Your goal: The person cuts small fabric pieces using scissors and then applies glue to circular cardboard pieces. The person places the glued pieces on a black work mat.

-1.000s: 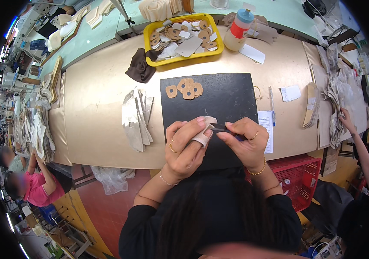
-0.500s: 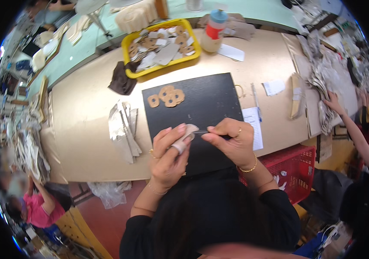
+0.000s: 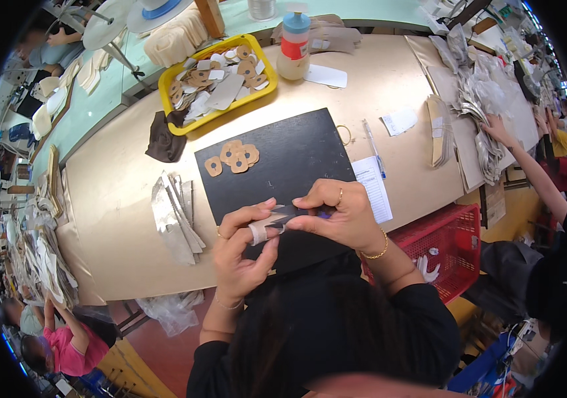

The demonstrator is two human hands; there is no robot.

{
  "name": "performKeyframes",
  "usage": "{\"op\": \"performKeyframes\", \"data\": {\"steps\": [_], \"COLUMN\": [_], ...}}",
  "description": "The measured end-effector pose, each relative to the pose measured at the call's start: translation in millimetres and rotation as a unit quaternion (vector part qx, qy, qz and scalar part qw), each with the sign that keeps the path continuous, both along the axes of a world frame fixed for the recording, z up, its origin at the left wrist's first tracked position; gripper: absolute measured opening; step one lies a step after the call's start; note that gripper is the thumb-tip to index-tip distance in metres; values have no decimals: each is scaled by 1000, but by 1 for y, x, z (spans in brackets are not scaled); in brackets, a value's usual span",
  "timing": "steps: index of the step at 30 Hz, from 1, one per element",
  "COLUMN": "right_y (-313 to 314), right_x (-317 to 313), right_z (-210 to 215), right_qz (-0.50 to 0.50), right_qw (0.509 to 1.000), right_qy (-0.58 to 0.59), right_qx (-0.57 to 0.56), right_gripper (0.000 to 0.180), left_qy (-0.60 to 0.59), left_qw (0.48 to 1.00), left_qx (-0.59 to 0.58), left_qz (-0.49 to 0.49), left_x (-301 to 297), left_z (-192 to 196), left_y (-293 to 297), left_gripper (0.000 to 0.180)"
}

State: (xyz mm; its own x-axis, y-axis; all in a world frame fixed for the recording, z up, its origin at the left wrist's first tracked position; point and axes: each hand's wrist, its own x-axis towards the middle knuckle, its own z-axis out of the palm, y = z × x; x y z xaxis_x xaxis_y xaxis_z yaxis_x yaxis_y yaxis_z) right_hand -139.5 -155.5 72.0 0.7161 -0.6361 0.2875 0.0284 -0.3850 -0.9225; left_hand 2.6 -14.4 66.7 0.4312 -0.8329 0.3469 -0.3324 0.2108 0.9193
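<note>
Over the black mat (image 3: 297, 149), your left hand (image 3: 247, 249) & right hand (image 3: 336, 215) both pinch one small grey piece (image 3: 282, 215) (taped finger). Four tan cutouts (image 3: 234, 158) done; yellow tray (image 3: 171, 109) is full, so plenty left.

Yellow tray (image 3: 167, 85) of cutouts, glue bottle (image 3: 294, 48), red basket (image 3: 459, 229), pen (image 3: 371, 138)

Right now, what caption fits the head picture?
Both hands, left and right, pinch a small grey piece above a black mat.
</note>
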Motion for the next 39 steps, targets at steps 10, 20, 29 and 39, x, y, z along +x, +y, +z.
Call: {"op": "performKeyframes", "data": {"steps": [10,20,29,39], "right_y": [-1,-2,-2,-5], "right_x": [-1,-2,0,-1], "right_z": [0,0,-4,-1], "right_qz": [11,38,38,52], "right_qw": [1000,999,999,994], "right_qy": [13,26,4,4], "right_qx": [7,2,28,94], "right_gripper": [21,18,22,23], "left_qy": [8,53,7,209], "left_qw": [999,998,999,971], "left_qx": [23,26,15,38], "left_qz": [-20,-31,-34,-106], "left_x": [5,6,11,10], "left_z": [3,3,-1,-3], "left_y": [1,1,3,8], "left_gripper": [15,17,24,19]}}
